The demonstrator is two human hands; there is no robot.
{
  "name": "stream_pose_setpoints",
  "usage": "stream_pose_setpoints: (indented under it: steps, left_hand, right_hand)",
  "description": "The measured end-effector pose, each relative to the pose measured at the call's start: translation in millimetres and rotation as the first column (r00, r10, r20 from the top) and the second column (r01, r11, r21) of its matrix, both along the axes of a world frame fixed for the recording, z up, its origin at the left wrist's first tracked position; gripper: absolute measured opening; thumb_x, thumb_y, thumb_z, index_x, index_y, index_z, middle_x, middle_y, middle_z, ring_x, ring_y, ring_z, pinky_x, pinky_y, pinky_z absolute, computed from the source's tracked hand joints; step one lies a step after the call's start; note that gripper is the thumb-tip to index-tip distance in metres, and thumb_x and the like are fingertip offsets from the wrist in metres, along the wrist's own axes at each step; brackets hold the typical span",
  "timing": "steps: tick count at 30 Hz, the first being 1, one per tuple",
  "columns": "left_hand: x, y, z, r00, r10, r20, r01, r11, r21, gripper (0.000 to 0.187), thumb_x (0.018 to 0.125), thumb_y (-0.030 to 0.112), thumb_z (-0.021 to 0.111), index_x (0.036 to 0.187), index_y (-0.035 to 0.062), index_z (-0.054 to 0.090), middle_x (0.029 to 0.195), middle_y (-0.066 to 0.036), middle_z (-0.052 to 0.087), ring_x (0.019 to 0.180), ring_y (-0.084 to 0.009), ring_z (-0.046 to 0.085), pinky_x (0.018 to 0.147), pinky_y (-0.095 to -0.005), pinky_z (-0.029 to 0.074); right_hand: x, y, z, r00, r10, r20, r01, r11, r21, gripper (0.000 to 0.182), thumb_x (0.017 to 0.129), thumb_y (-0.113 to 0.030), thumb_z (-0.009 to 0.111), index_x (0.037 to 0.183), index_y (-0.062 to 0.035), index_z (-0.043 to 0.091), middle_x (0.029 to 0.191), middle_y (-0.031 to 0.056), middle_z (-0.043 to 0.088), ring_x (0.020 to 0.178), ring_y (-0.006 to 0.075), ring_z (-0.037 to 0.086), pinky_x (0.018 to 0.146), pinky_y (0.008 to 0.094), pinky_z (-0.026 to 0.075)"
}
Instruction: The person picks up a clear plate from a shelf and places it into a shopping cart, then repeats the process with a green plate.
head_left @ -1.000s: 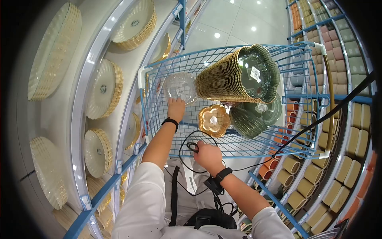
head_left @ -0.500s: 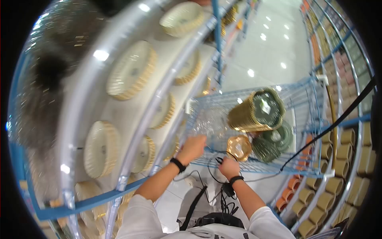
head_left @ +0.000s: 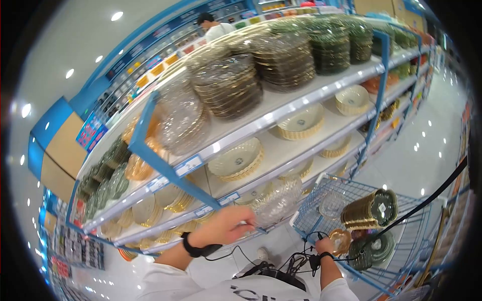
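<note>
My left hand is closed at the edge of a clear, ribbed dish, blurred by motion and held in front of the lower shelves. My right hand makes a fist at the near edge of a blue wire shopping cart, with black cables beside it. Inside the cart lie a clear round dish, a gold-sided stack of green scalloped dishes, an amber flower-shaped dish and green dishes.
A long shelf rack stands to the left, its top holding stacked dark plates and green plates. White oval dishes fill lower tiers. A blue post juts near my left arm. Another person is beyond the rack.
My view has swung up and left toward the rack. My left hand has lifted the clear dish out of the cart and over its left side. The right hand stays at the cart's edge.
</note>
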State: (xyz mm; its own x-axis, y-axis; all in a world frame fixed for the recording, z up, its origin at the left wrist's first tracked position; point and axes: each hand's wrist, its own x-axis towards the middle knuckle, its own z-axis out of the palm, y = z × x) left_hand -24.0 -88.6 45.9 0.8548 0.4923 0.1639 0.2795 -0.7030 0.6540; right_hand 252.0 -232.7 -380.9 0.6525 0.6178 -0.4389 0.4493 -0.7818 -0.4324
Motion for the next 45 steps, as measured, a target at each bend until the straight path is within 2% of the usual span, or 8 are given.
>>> stream_pose_setpoints:
  steps: [6,11,14,19,28,34,42,45]
  left_hand:
    - [-58,-39,128,0.928,0.272,0.254,-0.332,0.914,0.234,0.017,0.080,-0.004,0.068,0.090,0.0051,0.058,0.090,-0.007,0.061,0.083,-0.0240,0.061,0.077,-0.0313,0.048]
    - [-56,-2,174,0.801,0.385,0.459,-0.599,0.537,0.594,0.009,0.089,0.005,0.062,0.095,0.0034,0.056,0.086,-0.010,0.061,0.083,-0.0261,0.062,0.076,-0.0320,0.048]
    - [-56,58,175,0.779,0.404,0.479,-0.626,0.527,0.574,0.009,0.089,0.007,0.060,0.095,0.0030,0.055,0.087,-0.015,0.061,0.083,-0.0345,0.061,0.075,-0.0373,0.048]
    - [-62,115,163,0.766,0.466,0.444,-0.639,0.472,0.607,0.008,0.086,0.002,0.056,0.094,0.0020,0.054,0.089,-0.019,0.062,0.084,-0.0407,0.058,0.072,-0.0440,0.046]
    - [-82,133,135,0.818,0.484,0.312,-0.532,0.426,0.732,0.009,0.079,-0.006,0.051,0.086,-0.0010,0.049,0.082,-0.021,0.057,0.084,-0.0419,0.055,0.074,-0.0480,0.042]
    - [-86,130,127,0.826,0.506,0.249,-0.535,0.563,0.629,0.012,0.078,-0.008,0.049,0.088,-0.0012,0.049,0.086,-0.022,0.057,0.087,-0.0416,0.054,0.077,-0.0484,0.042]
    - [-71,123,130,0.828,0.488,0.277,-0.528,0.511,0.679,0.016,0.093,0.013,0.054,0.089,-0.0019,0.053,0.085,-0.023,0.060,0.085,-0.0430,0.058,0.076,-0.0509,0.044]
    - [-61,129,129,0.801,0.532,0.273,-0.565,0.521,0.640,0.014,0.091,0.012,0.055,0.087,-0.0012,0.053,0.084,-0.022,0.061,0.083,-0.0426,0.059,0.075,-0.0514,0.045]
  right_hand:
    - [2,-2,5,0.996,0.060,-0.065,-0.061,0.998,-0.012,0.034,0.082,-0.026,0.059,0.098,0.0016,0.071,0.103,0.0275,0.068,0.101,0.0427,0.065,0.087,0.0472,0.052]
    - [12,2,-31,0.991,0.137,-0.011,-0.137,0.990,-0.028,0.035,0.084,-0.025,0.055,0.099,0.0026,0.070,0.103,0.0279,0.068,0.100,0.0423,0.065,0.087,0.0472,0.052]
    - [40,8,-148,0.895,0.434,0.104,-0.428,0.901,-0.072,0.035,0.084,-0.025,0.054,0.099,0.0033,0.070,0.103,0.0278,0.067,0.102,0.0420,0.064,0.088,0.0473,0.051]
    - [9,2,-22,0.991,0.130,-0.006,-0.130,0.992,-0.002,0.034,0.083,-0.024,0.055,0.097,0.0036,0.070,0.101,0.0286,0.068,0.097,0.0433,0.066,0.086,0.0480,0.052]
    - [13,2,-23,0.988,0.151,-0.029,-0.152,0.988,-0.025,0.038,0.085,-0.025,0.053,0.102,0.0068,0.066,0.105,0.0307,0.066,0.103,0.0428,0.064,0.089,0.0461,0.051]
    - [9,-2,-5,0.984,0.173,-0.042,-0.173,0.985,0.005,0.038,0.085,-0.025,0.053,0.099,0.0084,0.065,0.104,0.0317,0.066,0.104,0.0423,0.064,0.089,0.0466,0.051]
    - [18,3,-46,0.987,0.156,-0.035,-0.156,0.988,0.004,0.034,0.086,-0.021,0.052,0.098,0.0082,0.064,0.087,0.0287,0.069,0.075,0.0382,0.071,0.070,0.0445,0.057]
    - [18,4,-46,0.988,0.139,-0.070,-0.139,0.990,0.003,0.035,0.086,-0.023,0.052,0.100,0.0069,0.065,0.091,0.0284,0.069,0.083,0.0396,0.070,0.075,0.0459,0.056]
